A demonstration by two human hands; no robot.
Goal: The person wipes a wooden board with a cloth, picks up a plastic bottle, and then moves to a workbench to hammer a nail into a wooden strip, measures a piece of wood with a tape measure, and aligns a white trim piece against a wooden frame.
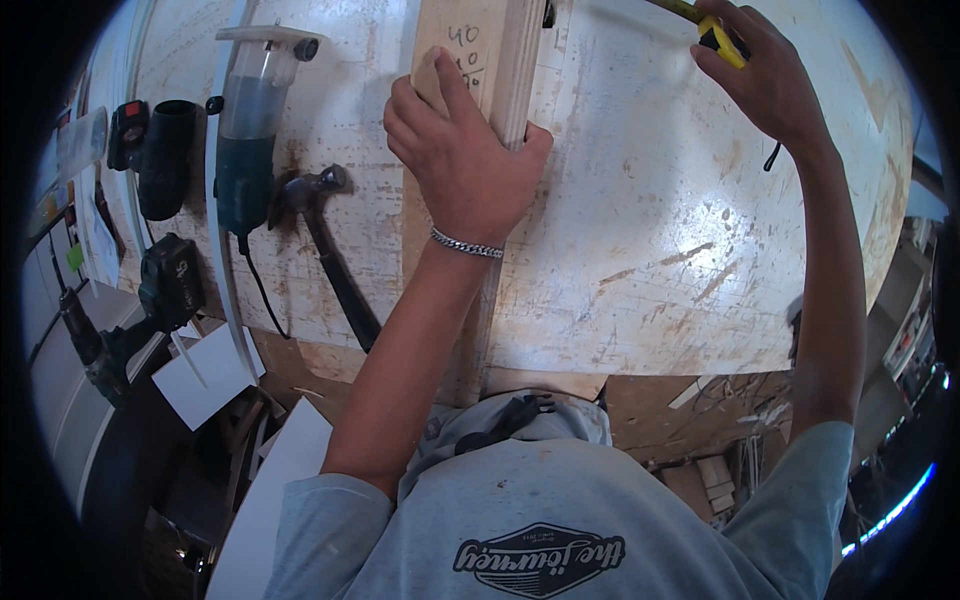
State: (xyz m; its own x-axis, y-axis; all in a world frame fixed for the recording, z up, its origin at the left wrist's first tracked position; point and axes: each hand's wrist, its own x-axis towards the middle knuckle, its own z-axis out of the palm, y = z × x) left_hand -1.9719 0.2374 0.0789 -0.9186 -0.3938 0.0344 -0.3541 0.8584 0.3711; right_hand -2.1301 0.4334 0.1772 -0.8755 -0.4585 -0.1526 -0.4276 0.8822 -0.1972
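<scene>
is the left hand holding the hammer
No, the left hand grips the wooden board, while the hammer lies apart on the worktable.

Wooden board point(500, 52) partly beyond the frame's top

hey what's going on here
A person is at a worktable with both hands busy. The left hand lies over a pencil-marked wooden board, its thumb at the board's right side; whether it grips or only steadies is hard to tell. The right hand holds a yellow tape measure, with some blade out, running past the top of the picture. To the board's left lie a hammer and a green power tool, both untouched.
</scene>
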